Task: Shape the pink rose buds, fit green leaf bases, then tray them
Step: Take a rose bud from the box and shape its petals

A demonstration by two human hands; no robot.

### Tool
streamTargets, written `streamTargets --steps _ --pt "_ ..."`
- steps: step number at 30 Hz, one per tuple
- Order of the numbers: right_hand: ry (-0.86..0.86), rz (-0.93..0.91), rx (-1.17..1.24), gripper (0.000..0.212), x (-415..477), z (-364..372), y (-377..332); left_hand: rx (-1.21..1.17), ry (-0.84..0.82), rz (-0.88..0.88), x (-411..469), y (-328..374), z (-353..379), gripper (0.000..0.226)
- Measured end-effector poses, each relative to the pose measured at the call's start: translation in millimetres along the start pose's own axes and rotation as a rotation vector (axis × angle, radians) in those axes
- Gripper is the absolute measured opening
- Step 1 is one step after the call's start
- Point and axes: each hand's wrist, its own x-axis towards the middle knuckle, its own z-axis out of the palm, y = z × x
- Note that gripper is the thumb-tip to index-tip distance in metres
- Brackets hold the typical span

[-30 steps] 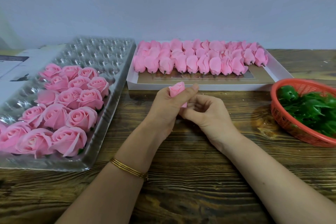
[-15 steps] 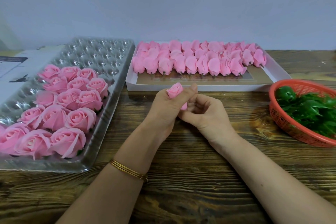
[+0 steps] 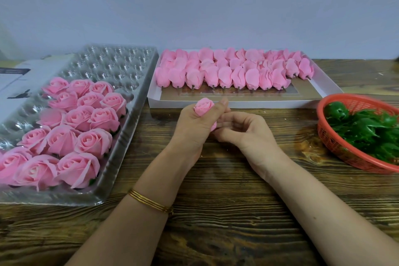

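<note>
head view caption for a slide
Left hand and right hand hold a pink bud between rose tray and leaf basket.

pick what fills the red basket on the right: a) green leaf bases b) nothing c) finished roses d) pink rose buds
a: the red basket is heaped with green leaf bases, and no pink shows inside it.

1 head-worn view looks forward and down, close over the worktop [image 3: 216, 222], wall across the frame's top.
</note>
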Motion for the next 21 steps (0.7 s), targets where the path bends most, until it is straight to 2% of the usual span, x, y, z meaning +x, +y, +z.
streamTargets --steps 2,4,8,14,21 --pt "0.08 0.028 0.009 0.023 1 -3 -2 0.023 0.041 0.014 0 0 -1 0.028" --pt "0.153 0.035 -0.002 0.022 2 -8 -6 0.028 0.066 0.034 2 0 -3 0.023" --pt "0.256 -0.04 -0.065 0.02 4 -24 -20 0.035 0.079 0.044 4 -2 -5 0.023" --pt "0.398 -0.168 -0.243 0.024 4 -59 -35 0.091 0.072 0.047 6 -3 -6 0.028" --pt "0.629 -0.2 -0.443 0.015 -2 -99 -50 0.099 0.078 0.031 6 -2 -7 0.029"
